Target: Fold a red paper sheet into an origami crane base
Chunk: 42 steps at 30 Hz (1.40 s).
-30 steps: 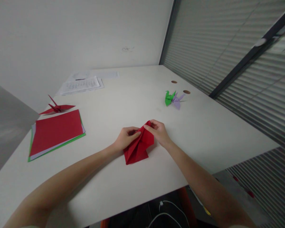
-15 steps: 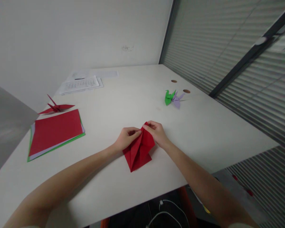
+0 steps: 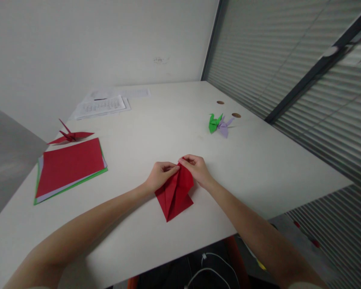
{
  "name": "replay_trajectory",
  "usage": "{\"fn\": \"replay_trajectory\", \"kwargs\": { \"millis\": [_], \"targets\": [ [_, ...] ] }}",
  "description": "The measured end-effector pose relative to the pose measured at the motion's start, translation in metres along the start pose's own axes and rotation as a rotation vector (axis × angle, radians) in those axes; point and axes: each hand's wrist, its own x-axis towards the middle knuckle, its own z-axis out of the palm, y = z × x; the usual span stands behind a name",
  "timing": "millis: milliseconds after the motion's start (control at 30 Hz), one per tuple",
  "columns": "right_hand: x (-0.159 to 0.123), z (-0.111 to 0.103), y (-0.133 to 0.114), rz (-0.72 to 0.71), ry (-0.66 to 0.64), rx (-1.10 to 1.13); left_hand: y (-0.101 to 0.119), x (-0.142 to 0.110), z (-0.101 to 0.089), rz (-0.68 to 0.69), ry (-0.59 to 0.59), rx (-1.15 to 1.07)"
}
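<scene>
A partly folded sheet of red origami paper (image 3: 176, 194) is held over the white table, its lower corner pointing toward me and its layers standing slightly apart. My left hand (image 3: 161, 176) pinches its upper left edge between thumb and fingers. At the top corner, my right hand (image 3: 197, 168) is closed on the same paper, thumb on the near side. The two thumbs almost meet near the tip. Parts of the upper edges are hidden beneath my fingers.
To the left lies a stack of red, lilac and green paper (image 3: 72, 166), with a red paper crane (image 3: 70, 137) behind it. A green crane (image 3: 214, 123) and a lilac crane (image 3: 224, 127) stand at right. Printed sheets (image 3: 102, 106) lie at the back left of the table (image 3: 156, 128).
My right hand has shifted slightly left and toward me, bringing the paper's right flap inward. The paper's lower corner has moved slightly nearer me. My left hand has barely moved.
</scene>
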Motion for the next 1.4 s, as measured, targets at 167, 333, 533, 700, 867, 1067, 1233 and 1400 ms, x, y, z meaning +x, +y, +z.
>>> {"fn": "replay_trajectory", "kwargs": {
  "millis": [167, 333, 533, 700, 867, 1067, 1233, 1400],
  "targets": [
    [-0.001, -0.0004, -0.0007, -0.01, 0.004, -0.032, -0.0005, 0.0001, -0.0002, -0.006, 0.006, -0.006],
    [-0.001, 0.0, -0.0005, -0.029, 0.016, -0.048, 0.0, -0.0006, 0.0009, 0.021, 0.006, 0.021],
    [-0.001, -0.0002, 0.0003, -0.052, 0.034, -0.072, -0.0013, -0.0007, 0.0009, 0.05, 0.017, 0.08],
    [-0.0007, -0.0007, -0.0011, -0.067, 0.043, -0.092, -0.0015, -0.0005, 0.0012, 0.054, 0.039, 0.075],
    [-0.0018, -0.0006, -0.0029, -0.079, 0.051, -0.088, -0.0013, -0.0013, 0.002, 0.029, 0.051, 0.044],
    [-0.0023, 0.0005, -0.0038, -0.069, 0.061, -0.072, -0.0015, -0.0018, 0.0021, 0.019, 0.038, 0.028],
    [-0.002, 0.0009, -0.0029, -0.042, 0.055, -0.044, -0.0013, -0.0017, 0.0032, 0.004, 0.056, 0.004],
    [-0.0021, 0.0008, -0.0027, -0.062, 0.034, -0.041, -0.0004, -0.0015, 0.004, -0.002, 0.068, -0.018]
  ]
}}
